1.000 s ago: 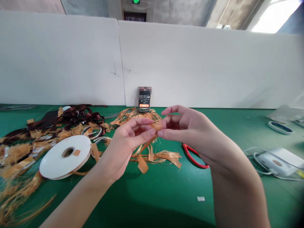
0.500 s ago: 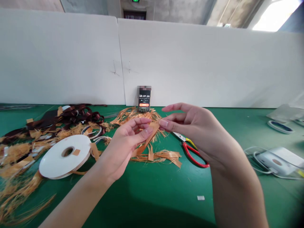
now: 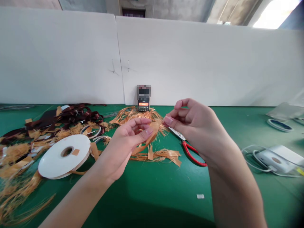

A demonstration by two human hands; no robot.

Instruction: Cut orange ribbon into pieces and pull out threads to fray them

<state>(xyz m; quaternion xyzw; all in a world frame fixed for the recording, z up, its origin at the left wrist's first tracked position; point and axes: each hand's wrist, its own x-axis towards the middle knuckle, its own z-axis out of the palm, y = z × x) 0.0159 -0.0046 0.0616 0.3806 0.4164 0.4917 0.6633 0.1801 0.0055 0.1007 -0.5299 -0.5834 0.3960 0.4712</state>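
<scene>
Both bare hands are raised above the table, with the frayed orange ribbon strip [image 3: 153,131] held between them, just in front of the body. The strip is pinched between the thumb and curled fingers of the left hand [image 3: 124,142], and its flat tail hangs in a loose curve below that hand. The right hand [image 3: 193,126] is curled, with its forefinger tip [image 3: 168,120] at the strip's upper end; whether the strip is gripped there cannot be told.

A tangled heap of shredded orange ribbon [image 3: 135,115] lies directly behind and beneath the strip. Red-handled steel scissors [image 3: 191,153] lie under the right hand, partly hidden by it. To the left, a wide white ribbon spool [image 3: 55,164] lies flat beside the left forearm, near a mass of orange fringe [image 3: 16,152] and a dark brown ribbon tangle [image 3: 71,115]. A white corded device [image 3: 273,160] sits far right, and a small white scrap [image 3: 200,196] lies on the mat.

All of this rests on a green table mat [image 3: 154,196]. A smartphone [image 3: 143,104] stands against a white partition wall [image 3: 190,63], and a bright window [image 3: 276,14] is seen above it.
</scene>
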